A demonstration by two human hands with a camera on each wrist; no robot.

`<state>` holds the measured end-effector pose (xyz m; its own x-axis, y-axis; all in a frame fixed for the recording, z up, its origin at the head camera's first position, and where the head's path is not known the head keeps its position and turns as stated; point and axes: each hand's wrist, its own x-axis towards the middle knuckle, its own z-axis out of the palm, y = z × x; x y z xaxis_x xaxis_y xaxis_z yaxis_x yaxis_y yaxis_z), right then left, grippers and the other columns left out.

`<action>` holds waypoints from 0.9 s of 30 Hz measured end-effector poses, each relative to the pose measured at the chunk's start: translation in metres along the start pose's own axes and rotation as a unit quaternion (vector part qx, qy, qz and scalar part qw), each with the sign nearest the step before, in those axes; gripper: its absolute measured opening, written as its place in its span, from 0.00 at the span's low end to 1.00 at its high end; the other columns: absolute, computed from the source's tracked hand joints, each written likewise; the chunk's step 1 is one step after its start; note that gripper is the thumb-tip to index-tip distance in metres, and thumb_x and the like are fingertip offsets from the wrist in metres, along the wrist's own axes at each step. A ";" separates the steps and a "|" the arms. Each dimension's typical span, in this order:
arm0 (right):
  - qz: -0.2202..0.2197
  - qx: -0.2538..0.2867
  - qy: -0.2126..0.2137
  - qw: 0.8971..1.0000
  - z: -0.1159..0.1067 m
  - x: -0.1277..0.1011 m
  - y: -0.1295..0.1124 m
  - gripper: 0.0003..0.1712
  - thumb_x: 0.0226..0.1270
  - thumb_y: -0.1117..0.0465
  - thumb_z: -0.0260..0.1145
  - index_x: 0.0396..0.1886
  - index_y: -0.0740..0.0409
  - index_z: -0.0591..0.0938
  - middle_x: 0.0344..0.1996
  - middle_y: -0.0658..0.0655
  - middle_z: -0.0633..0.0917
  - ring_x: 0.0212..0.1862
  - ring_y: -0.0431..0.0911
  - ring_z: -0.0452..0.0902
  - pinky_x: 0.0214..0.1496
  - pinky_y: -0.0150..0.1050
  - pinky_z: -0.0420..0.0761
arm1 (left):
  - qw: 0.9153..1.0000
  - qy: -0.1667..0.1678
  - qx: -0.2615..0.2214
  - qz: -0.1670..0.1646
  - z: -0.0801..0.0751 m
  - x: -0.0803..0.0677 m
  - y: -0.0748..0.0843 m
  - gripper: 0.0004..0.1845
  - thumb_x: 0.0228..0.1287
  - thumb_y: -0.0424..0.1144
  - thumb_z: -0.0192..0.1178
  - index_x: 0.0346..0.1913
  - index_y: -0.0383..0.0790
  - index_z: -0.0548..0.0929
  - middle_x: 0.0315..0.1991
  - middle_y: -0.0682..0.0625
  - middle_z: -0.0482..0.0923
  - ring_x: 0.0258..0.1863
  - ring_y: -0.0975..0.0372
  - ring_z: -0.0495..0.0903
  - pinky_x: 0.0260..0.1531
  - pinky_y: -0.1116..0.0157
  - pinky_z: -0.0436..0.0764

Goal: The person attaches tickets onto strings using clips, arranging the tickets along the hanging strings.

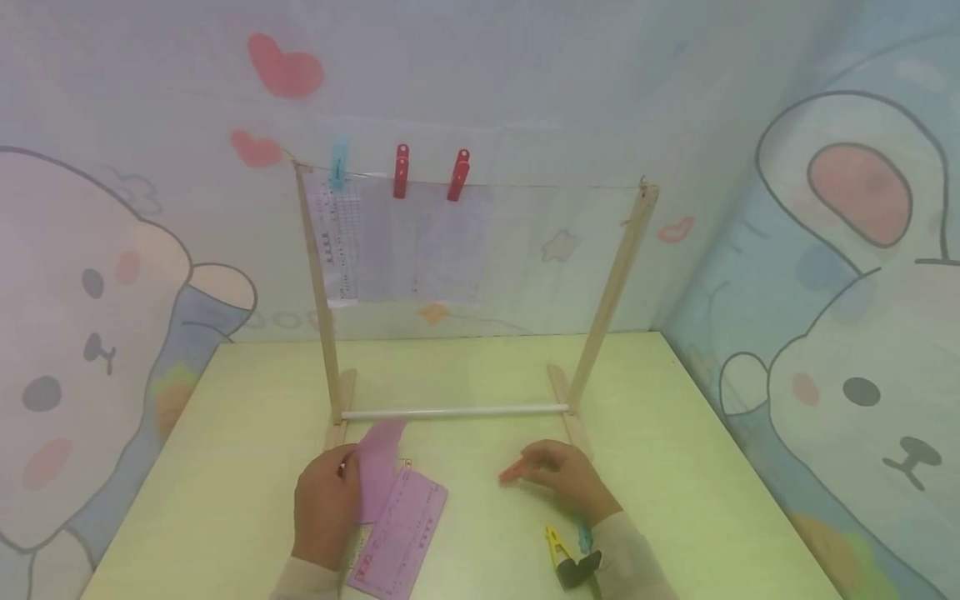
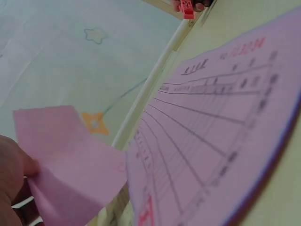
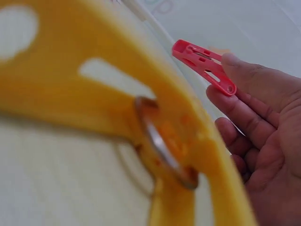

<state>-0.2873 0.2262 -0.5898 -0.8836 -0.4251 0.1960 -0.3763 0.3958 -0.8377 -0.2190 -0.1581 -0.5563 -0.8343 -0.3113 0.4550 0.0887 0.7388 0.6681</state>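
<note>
Pinching a loose pink slip (image 1: 378, 458) by its lower edge, the left hand (image 1: 324, 508) is lifting it clear of the pink printed forms (image 1: 401, 533) lying on the green table (image 1: 247, 433); thumb and fingers are closing together on the paper, as the left wrist view confirms. The slip is sitting at about 7 o'clock from the centre of the wooden drying frame (image 1: 480, 333), just in front of its left foot. The right hand (image 1: 566, 479) is holding a red clothespin (image 1: 516, 472) between thumb and fingertips, fingers curled on its tail end, at roughly 5 o'clock from the frame. A yellow clothespin (image 1: 557, 546) and a teal one (image 1: 585, 537) are lying beside the right wrist.

On the string, a blue clip (image 1: 339, 162) and two red clips (image 1: 401, 171) are already pinning sheets at the left end; the span toward 3 o'clock is bare.

Judgement: keeping the slip's top edge free and flat is mattering most. The pin's jaws are looking unsqueezed; the grip probably needs shifting onto the handles.
</note>
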 end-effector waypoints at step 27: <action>-0.256 -0.010 0.159 0.954 -0.153 0.070 -0.292 0.11 0.56 0.73 0.72 0.40 0.67 0.84 0.36 0.66 0.88 0.48 0.50 0.82 0.49 0.38 0.74 | 0.939 -0.029 -0.335 0.072 -0.032 0.120 0.198 0.14 0.69 0.48 0.60 0.42 0.41 0.87 0.38 0.49 0.85 0.32 0.60 0.80 0.30 0.65 0.82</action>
<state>-0.2821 0.2053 -0.2528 -0.6220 -0.2992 0.7236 -0.7829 0.2201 -0.5820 -0.2843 -0.0684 -0.3504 -0.8145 -0.1896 0.5484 0.5082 0.2231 0.8319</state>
